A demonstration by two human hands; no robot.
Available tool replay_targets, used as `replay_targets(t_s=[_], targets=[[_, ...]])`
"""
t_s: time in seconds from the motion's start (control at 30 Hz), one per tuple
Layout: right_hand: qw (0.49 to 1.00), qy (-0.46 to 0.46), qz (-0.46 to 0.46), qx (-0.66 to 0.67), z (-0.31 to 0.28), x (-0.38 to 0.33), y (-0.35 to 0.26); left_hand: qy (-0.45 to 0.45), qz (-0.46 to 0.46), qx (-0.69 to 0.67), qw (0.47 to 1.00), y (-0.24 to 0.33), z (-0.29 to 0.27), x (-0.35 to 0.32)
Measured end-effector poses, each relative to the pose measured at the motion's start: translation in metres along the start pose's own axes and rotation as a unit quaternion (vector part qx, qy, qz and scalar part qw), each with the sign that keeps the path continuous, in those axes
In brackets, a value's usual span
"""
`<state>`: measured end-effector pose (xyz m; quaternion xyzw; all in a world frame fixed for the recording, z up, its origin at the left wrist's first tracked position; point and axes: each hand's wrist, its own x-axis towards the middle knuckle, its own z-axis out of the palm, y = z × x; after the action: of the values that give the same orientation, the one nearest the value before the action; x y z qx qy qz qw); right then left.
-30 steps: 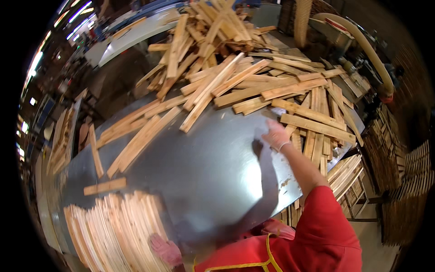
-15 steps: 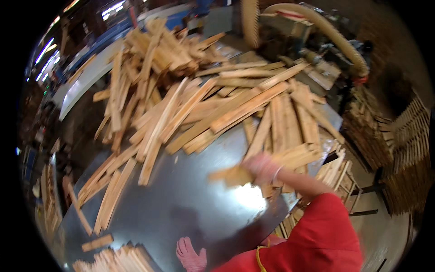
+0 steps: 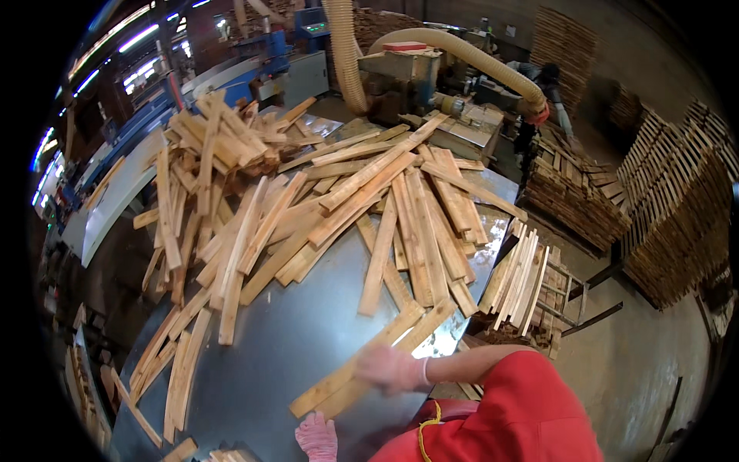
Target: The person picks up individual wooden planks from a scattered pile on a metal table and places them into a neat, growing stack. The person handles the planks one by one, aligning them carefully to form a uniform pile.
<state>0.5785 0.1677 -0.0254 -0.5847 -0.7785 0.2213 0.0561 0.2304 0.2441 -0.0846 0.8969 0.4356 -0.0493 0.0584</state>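
Observation:
Two pale wooden boards [image 3: 356, 368] lie slanted side by side over the near part of the metal table [image 3: 265, 362]. My right hand [image 3: 391, 368], in a pink glove and slightly blurred, is closed on them around the middle. Close to their near left end is my left hand [image 3: 317, 436], gloved as well, its fingers extended and holding nothing. Whether its fingertips touch the board ends I cannot tell. Beyond my hands a loose heap of boards [image 3: 362, 185] covers the far half of the table, with several [image 3: 419, 239] pointing towards me.
Along the table's left edge lie loose boards [image 3: 185, 369]. A small stack [image 3: 229, 456] shows at the lower edge. Right of the table stand a rack of boards [image 3: 517, 281] and tall stacks [image 3: 677, 208]. Behind are a machine with a ribbed hose [image 3: 477, 61] and a person [image 3: 548, 81].
My right hand has brought the boards from beside the heap nearer, towards my left hand. The left hand's fingers now meet or nearly meet the boards' ends. My view has shifted.

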Motion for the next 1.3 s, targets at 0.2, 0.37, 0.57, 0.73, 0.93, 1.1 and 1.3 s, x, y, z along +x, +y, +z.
replay_targets(t_s=[0.2,0.37,0.57,0.73,0.93,1.1,1.3], targets=[[0.984,-0.054,0.063,-0.156,-0.063,0.002,0.028,0.096,-0.069,-0.147,0.982,-0.011,0.011,-0.112],[0.984,-0.055,0.164,-0.039,-0.066,0.065,0.007,0.013,-0.104,-0.247,0.963,0.018,-0.048,-0.146],[0.933,-0.081,0.097,0.336,0.007,0.134,-0.158,0.096,-0.241,-0.629,0.733,0.016,-0.013,-0.128],[0.919,0.028,0.002,0.394,0.041,0.158,-0.178,0.113,-0.399,-0.681,0.604,-0.016,-0.048,-0.126],[0.994,0.000,0.088,-0.063,-0.041,0.139,-0.008,0.158,-0.389,0.022,0.907,-0.069,-0.011,-0.243],[0.956,-0.196,0.115,0.186,-0.073,0.174,-0.026,0.115,-0.485,0.131,0.857,-0.067,-0.016,-0.237],[0.989,-0.072,0.017,0.127,-0.134,0.314,-0.009,0.154,-0.414,-0.141,0.886,-0.030,-0.035,-0.092]])
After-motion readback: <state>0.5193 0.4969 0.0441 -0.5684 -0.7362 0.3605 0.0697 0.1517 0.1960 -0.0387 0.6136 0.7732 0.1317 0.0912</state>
